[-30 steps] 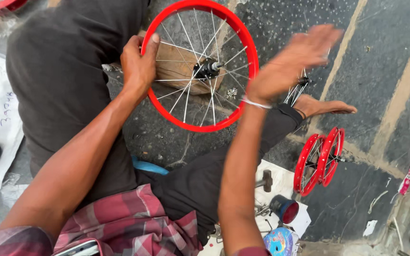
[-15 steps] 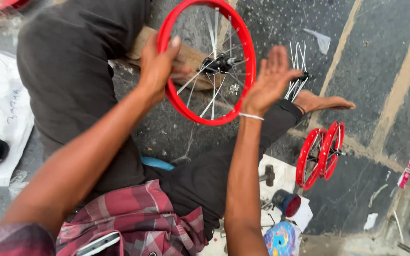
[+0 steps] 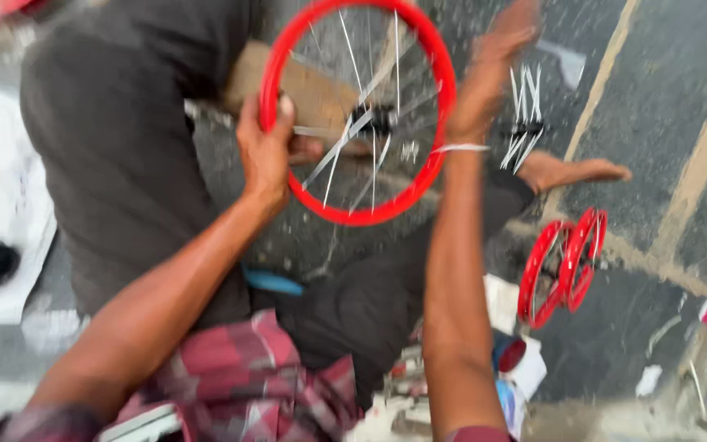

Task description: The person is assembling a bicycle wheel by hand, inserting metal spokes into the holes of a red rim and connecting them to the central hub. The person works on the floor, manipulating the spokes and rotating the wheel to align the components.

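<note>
Risen along the red wheel rim, right hand presses flat, fingers apart; left hand fingers clamp it

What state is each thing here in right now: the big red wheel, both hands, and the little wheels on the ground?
Large red spoked wheel rim: held upright above the lap, blurred.
Left hand: gripping the rim's left edge.
Right hand: open, flat against the rim's right side.
Two small red wheels: standing together on the pavement, untouched.
Bundle of loose silver spokes: lying on the ground.
</note>
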